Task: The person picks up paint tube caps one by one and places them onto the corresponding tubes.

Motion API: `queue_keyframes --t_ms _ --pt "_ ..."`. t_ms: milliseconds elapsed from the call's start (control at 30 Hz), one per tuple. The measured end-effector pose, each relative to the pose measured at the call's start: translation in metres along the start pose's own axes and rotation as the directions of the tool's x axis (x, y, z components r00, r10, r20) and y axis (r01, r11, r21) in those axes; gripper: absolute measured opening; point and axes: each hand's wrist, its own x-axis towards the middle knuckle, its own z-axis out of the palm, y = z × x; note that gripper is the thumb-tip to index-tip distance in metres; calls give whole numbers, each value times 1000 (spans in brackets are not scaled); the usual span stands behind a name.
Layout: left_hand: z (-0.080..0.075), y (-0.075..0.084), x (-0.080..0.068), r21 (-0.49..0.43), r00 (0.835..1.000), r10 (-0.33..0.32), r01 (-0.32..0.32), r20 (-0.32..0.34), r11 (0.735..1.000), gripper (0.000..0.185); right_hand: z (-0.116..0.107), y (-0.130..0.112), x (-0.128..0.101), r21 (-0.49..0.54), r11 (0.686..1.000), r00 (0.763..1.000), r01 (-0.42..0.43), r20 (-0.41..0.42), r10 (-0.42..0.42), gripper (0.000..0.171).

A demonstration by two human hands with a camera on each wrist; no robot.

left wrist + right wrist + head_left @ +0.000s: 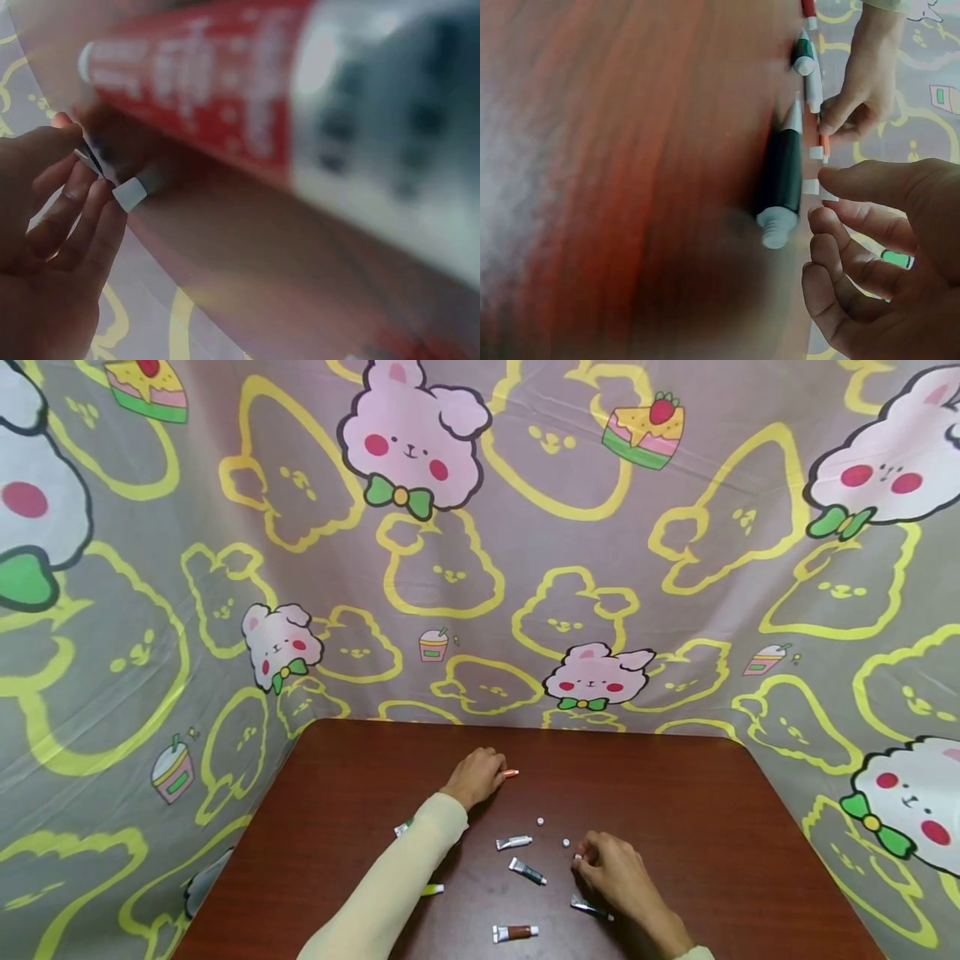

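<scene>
Mostly mid-table tubes — edges bare.

1. Left hand curls over an orange tube; only the tip shows at the hand's 3 o'clock, rest hidden.
2. Green-capped tube and yellow tube mostly covered by the left sleeve.
3. Right hand: whatever its fingers pinch is too small to tell. It hides part of a dark tube.
4. Left wrist view: red tube badly blurred, lettering unreadable, cut off at 3 o'clock.
5. Right wrist view: table smeared; black tube soft, label unreadable.
6. Two white caps on the table, detail too small.
</scene>
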Motion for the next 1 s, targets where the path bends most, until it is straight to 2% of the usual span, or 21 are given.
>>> queue_keyframes --t_ms 167,267,500,700,1000 --pt "-3 -1 0 -53 1000 4 -3 15 999 8 -13 -20 4 -47 990 987 -135 82 139 21" --pt "-8 -1 -1 -81 1000 16 -14 22 997 8 -15 -25 6 -47 987 983 -156 90 160 20" --pt "-18 0 -9 -69 998 35 -32 43 997 10 -17 -29 4 -17 990 989 -137 54 138 20" --pt "-30 5 -23 -94 997 54 -49 46 994 12 -20 -35 5 3 990 989 -138 47 138 21" --pt "-39 14 -49 -112 995 103 -101 4 988 13 -21 -41 3 41 991 991 -126 55 123 23"
